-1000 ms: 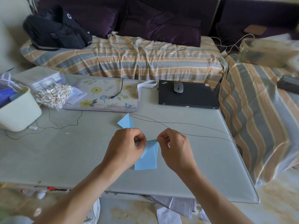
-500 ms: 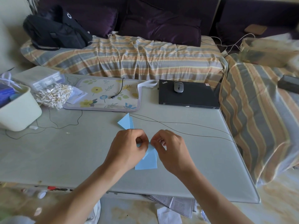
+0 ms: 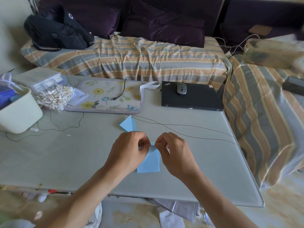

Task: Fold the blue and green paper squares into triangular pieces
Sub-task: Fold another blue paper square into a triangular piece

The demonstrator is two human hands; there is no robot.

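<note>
Both your hands, left (image 3: 127,153) and right (image 3: 175,155), pinch the paper's (image 3: 148,163) top. Light, creases easily; hold at corners.

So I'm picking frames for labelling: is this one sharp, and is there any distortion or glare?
Head view: hands and blue paper sharp at centre; right-edge bag smeared; wide-angle bend along the table edge; soft daylight, no hard glare.

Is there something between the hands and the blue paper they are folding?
No. The left hand and right hand both pinch the far end of the blue paper directly; nothing visible lies between.
</note>
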